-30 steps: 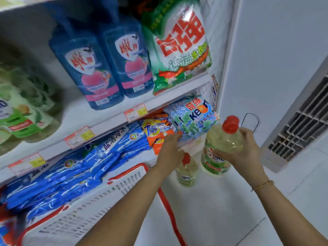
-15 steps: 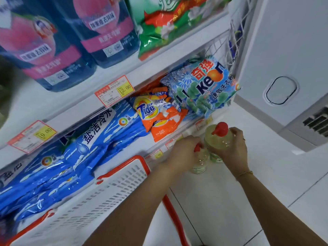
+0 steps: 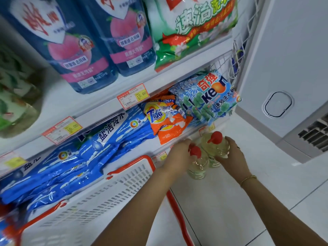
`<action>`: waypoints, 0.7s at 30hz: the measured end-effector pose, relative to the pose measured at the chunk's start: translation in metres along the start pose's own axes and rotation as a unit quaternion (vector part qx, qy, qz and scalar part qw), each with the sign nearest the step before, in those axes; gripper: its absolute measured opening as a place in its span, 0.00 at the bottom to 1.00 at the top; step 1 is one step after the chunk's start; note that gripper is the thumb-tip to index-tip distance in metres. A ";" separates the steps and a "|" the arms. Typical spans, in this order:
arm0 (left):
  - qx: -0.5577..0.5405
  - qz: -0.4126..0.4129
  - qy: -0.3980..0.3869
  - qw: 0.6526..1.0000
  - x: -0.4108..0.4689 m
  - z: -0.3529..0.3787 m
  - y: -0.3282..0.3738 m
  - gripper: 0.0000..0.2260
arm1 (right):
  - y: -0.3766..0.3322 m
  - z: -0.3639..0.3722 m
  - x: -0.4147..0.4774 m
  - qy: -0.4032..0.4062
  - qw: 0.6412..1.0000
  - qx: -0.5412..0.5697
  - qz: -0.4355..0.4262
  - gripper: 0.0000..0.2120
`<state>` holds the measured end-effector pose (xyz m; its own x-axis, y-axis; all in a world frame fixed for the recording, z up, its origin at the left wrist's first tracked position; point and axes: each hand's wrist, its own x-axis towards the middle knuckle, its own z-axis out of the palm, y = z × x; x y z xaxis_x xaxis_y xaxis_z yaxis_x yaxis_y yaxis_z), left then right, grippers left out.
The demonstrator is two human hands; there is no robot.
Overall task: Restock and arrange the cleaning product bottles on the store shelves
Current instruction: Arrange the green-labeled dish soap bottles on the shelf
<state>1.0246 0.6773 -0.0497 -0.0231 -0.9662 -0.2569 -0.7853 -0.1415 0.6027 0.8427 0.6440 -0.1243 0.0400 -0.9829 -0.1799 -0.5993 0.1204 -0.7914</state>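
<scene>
The left hand [image 3: 178, 157] clamps the small bottle [image 3: 198, 166], the right hand [image 3: 233, 155] the large bottle [image 3: 217, 148]; touching between grips, either could slip.

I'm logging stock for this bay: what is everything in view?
blue bottles: two, blue with pink labels, upper shelf
green bag: one, green and white, upper shelf right
blue bags: several, blue, lower shelf left
Tide bags: at least two, orange, lower shelf middle
Keon bag: at least one, pale blue, lower shelf right
price tags: several, red and yellow, shelf edges
basket: one, white with red rim, below shelves
nearer bottle: one, clear with red cap, in left hand
farther bottle: one, clear with red cap, in right hand
left hand: one, grips nearer bottle
right hand: one, grips farther bottle
</scene>
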 end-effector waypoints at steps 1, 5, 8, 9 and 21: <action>-0.025 -0.006 0.020 0.999 -0.006 -0.010 0.002 0.16 | -0.010 -0.006 -0.002 -0.002 1.000 -0.020 -0.003 0.37; -0.085 0.024 0.130 0.988 -0.051 -0.075 0.009 0.12 | -0.077 -0.030 -0.016 0.063 0.993 -0.038 -0.090 0.24; -0.096 0.055 0.244 0.963 -0.098 -0.134 0.005 0.06 | -0.157 -0.045 -0.041 0.087 0.973 0.008 -0.214 0.06; -0.095 0.060 0.282 0.953 -0.114 -0.153 0.001 0.04 | -0.186 -0.048 -0.053 0.081 0.963 0.027 -0.254 0.02; 0.076 -0.154 0.396 0.902 -0.230 -0.286 -0.146 0.19 | -0.413 0.089 -0.100 -0.229 0.910 0.060 -0.340 0.34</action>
<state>1.3215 0.8582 0.1374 0.6126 -0.7456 0.2624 -0.7564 -0.4566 0.4683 1.1572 0.7046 0.1680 0.7146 -0.6781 0.1719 -0.2212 -0.4522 -0.8640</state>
